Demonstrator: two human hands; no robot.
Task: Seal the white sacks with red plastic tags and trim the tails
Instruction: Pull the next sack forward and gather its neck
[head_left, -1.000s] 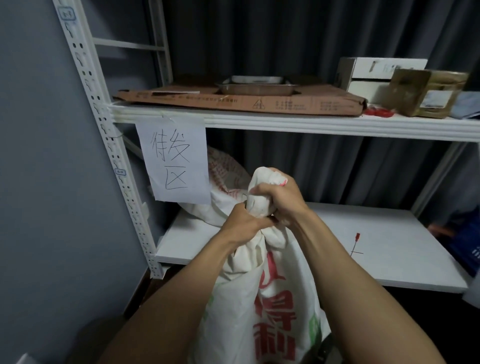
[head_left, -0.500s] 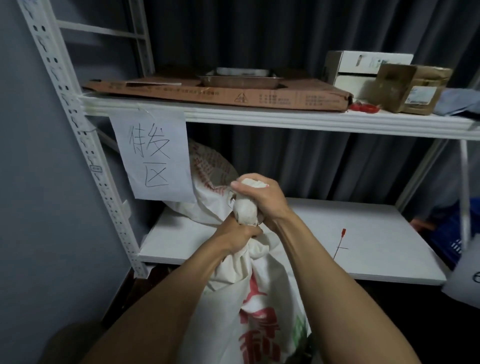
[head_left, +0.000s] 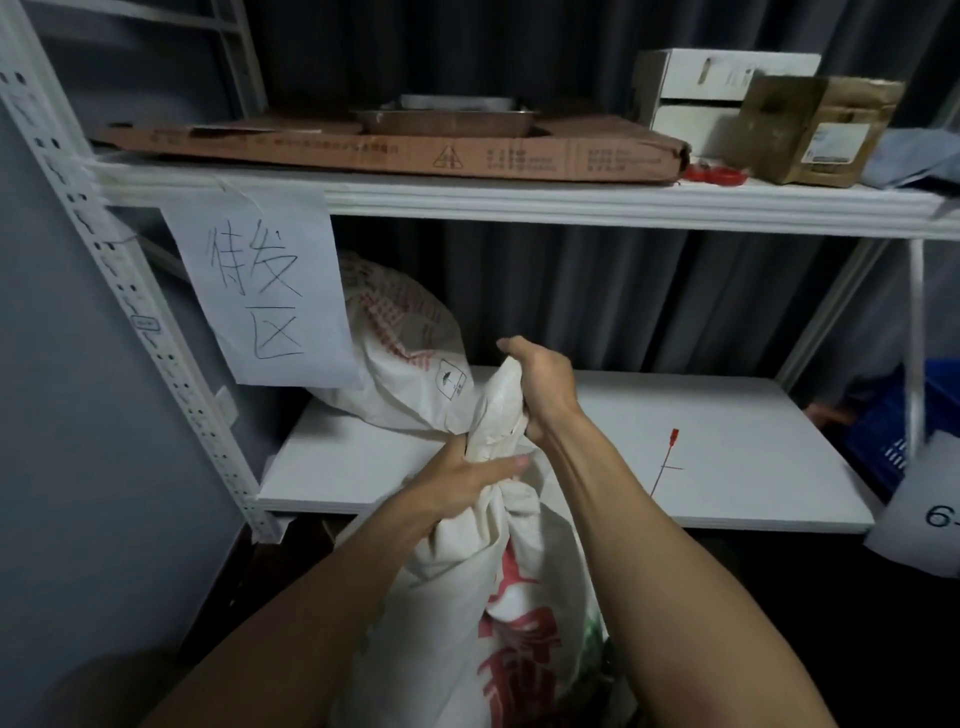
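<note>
Fingers (head_left: 511, 461) of the left hand (head_left: 462, 483) and right hand (head_left: 543, 387) clench the bunched neck of the white sack (head_left: 483, 587), which stands before the lower shelf (head_left: 727, 415). This is apparently the gathering step. Next, one hand must fetch the red tag (head_left: 667, 460) lying there.

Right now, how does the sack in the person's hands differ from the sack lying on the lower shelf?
The held sack stands upright in front of the lower shelf; the shelf sack lies on it. The left hand and right hand grip the held sack's gathered neck; no hand grips the shelf sack. A paper sign partly hides the shelf sack only. Both are white with red print.
</note>
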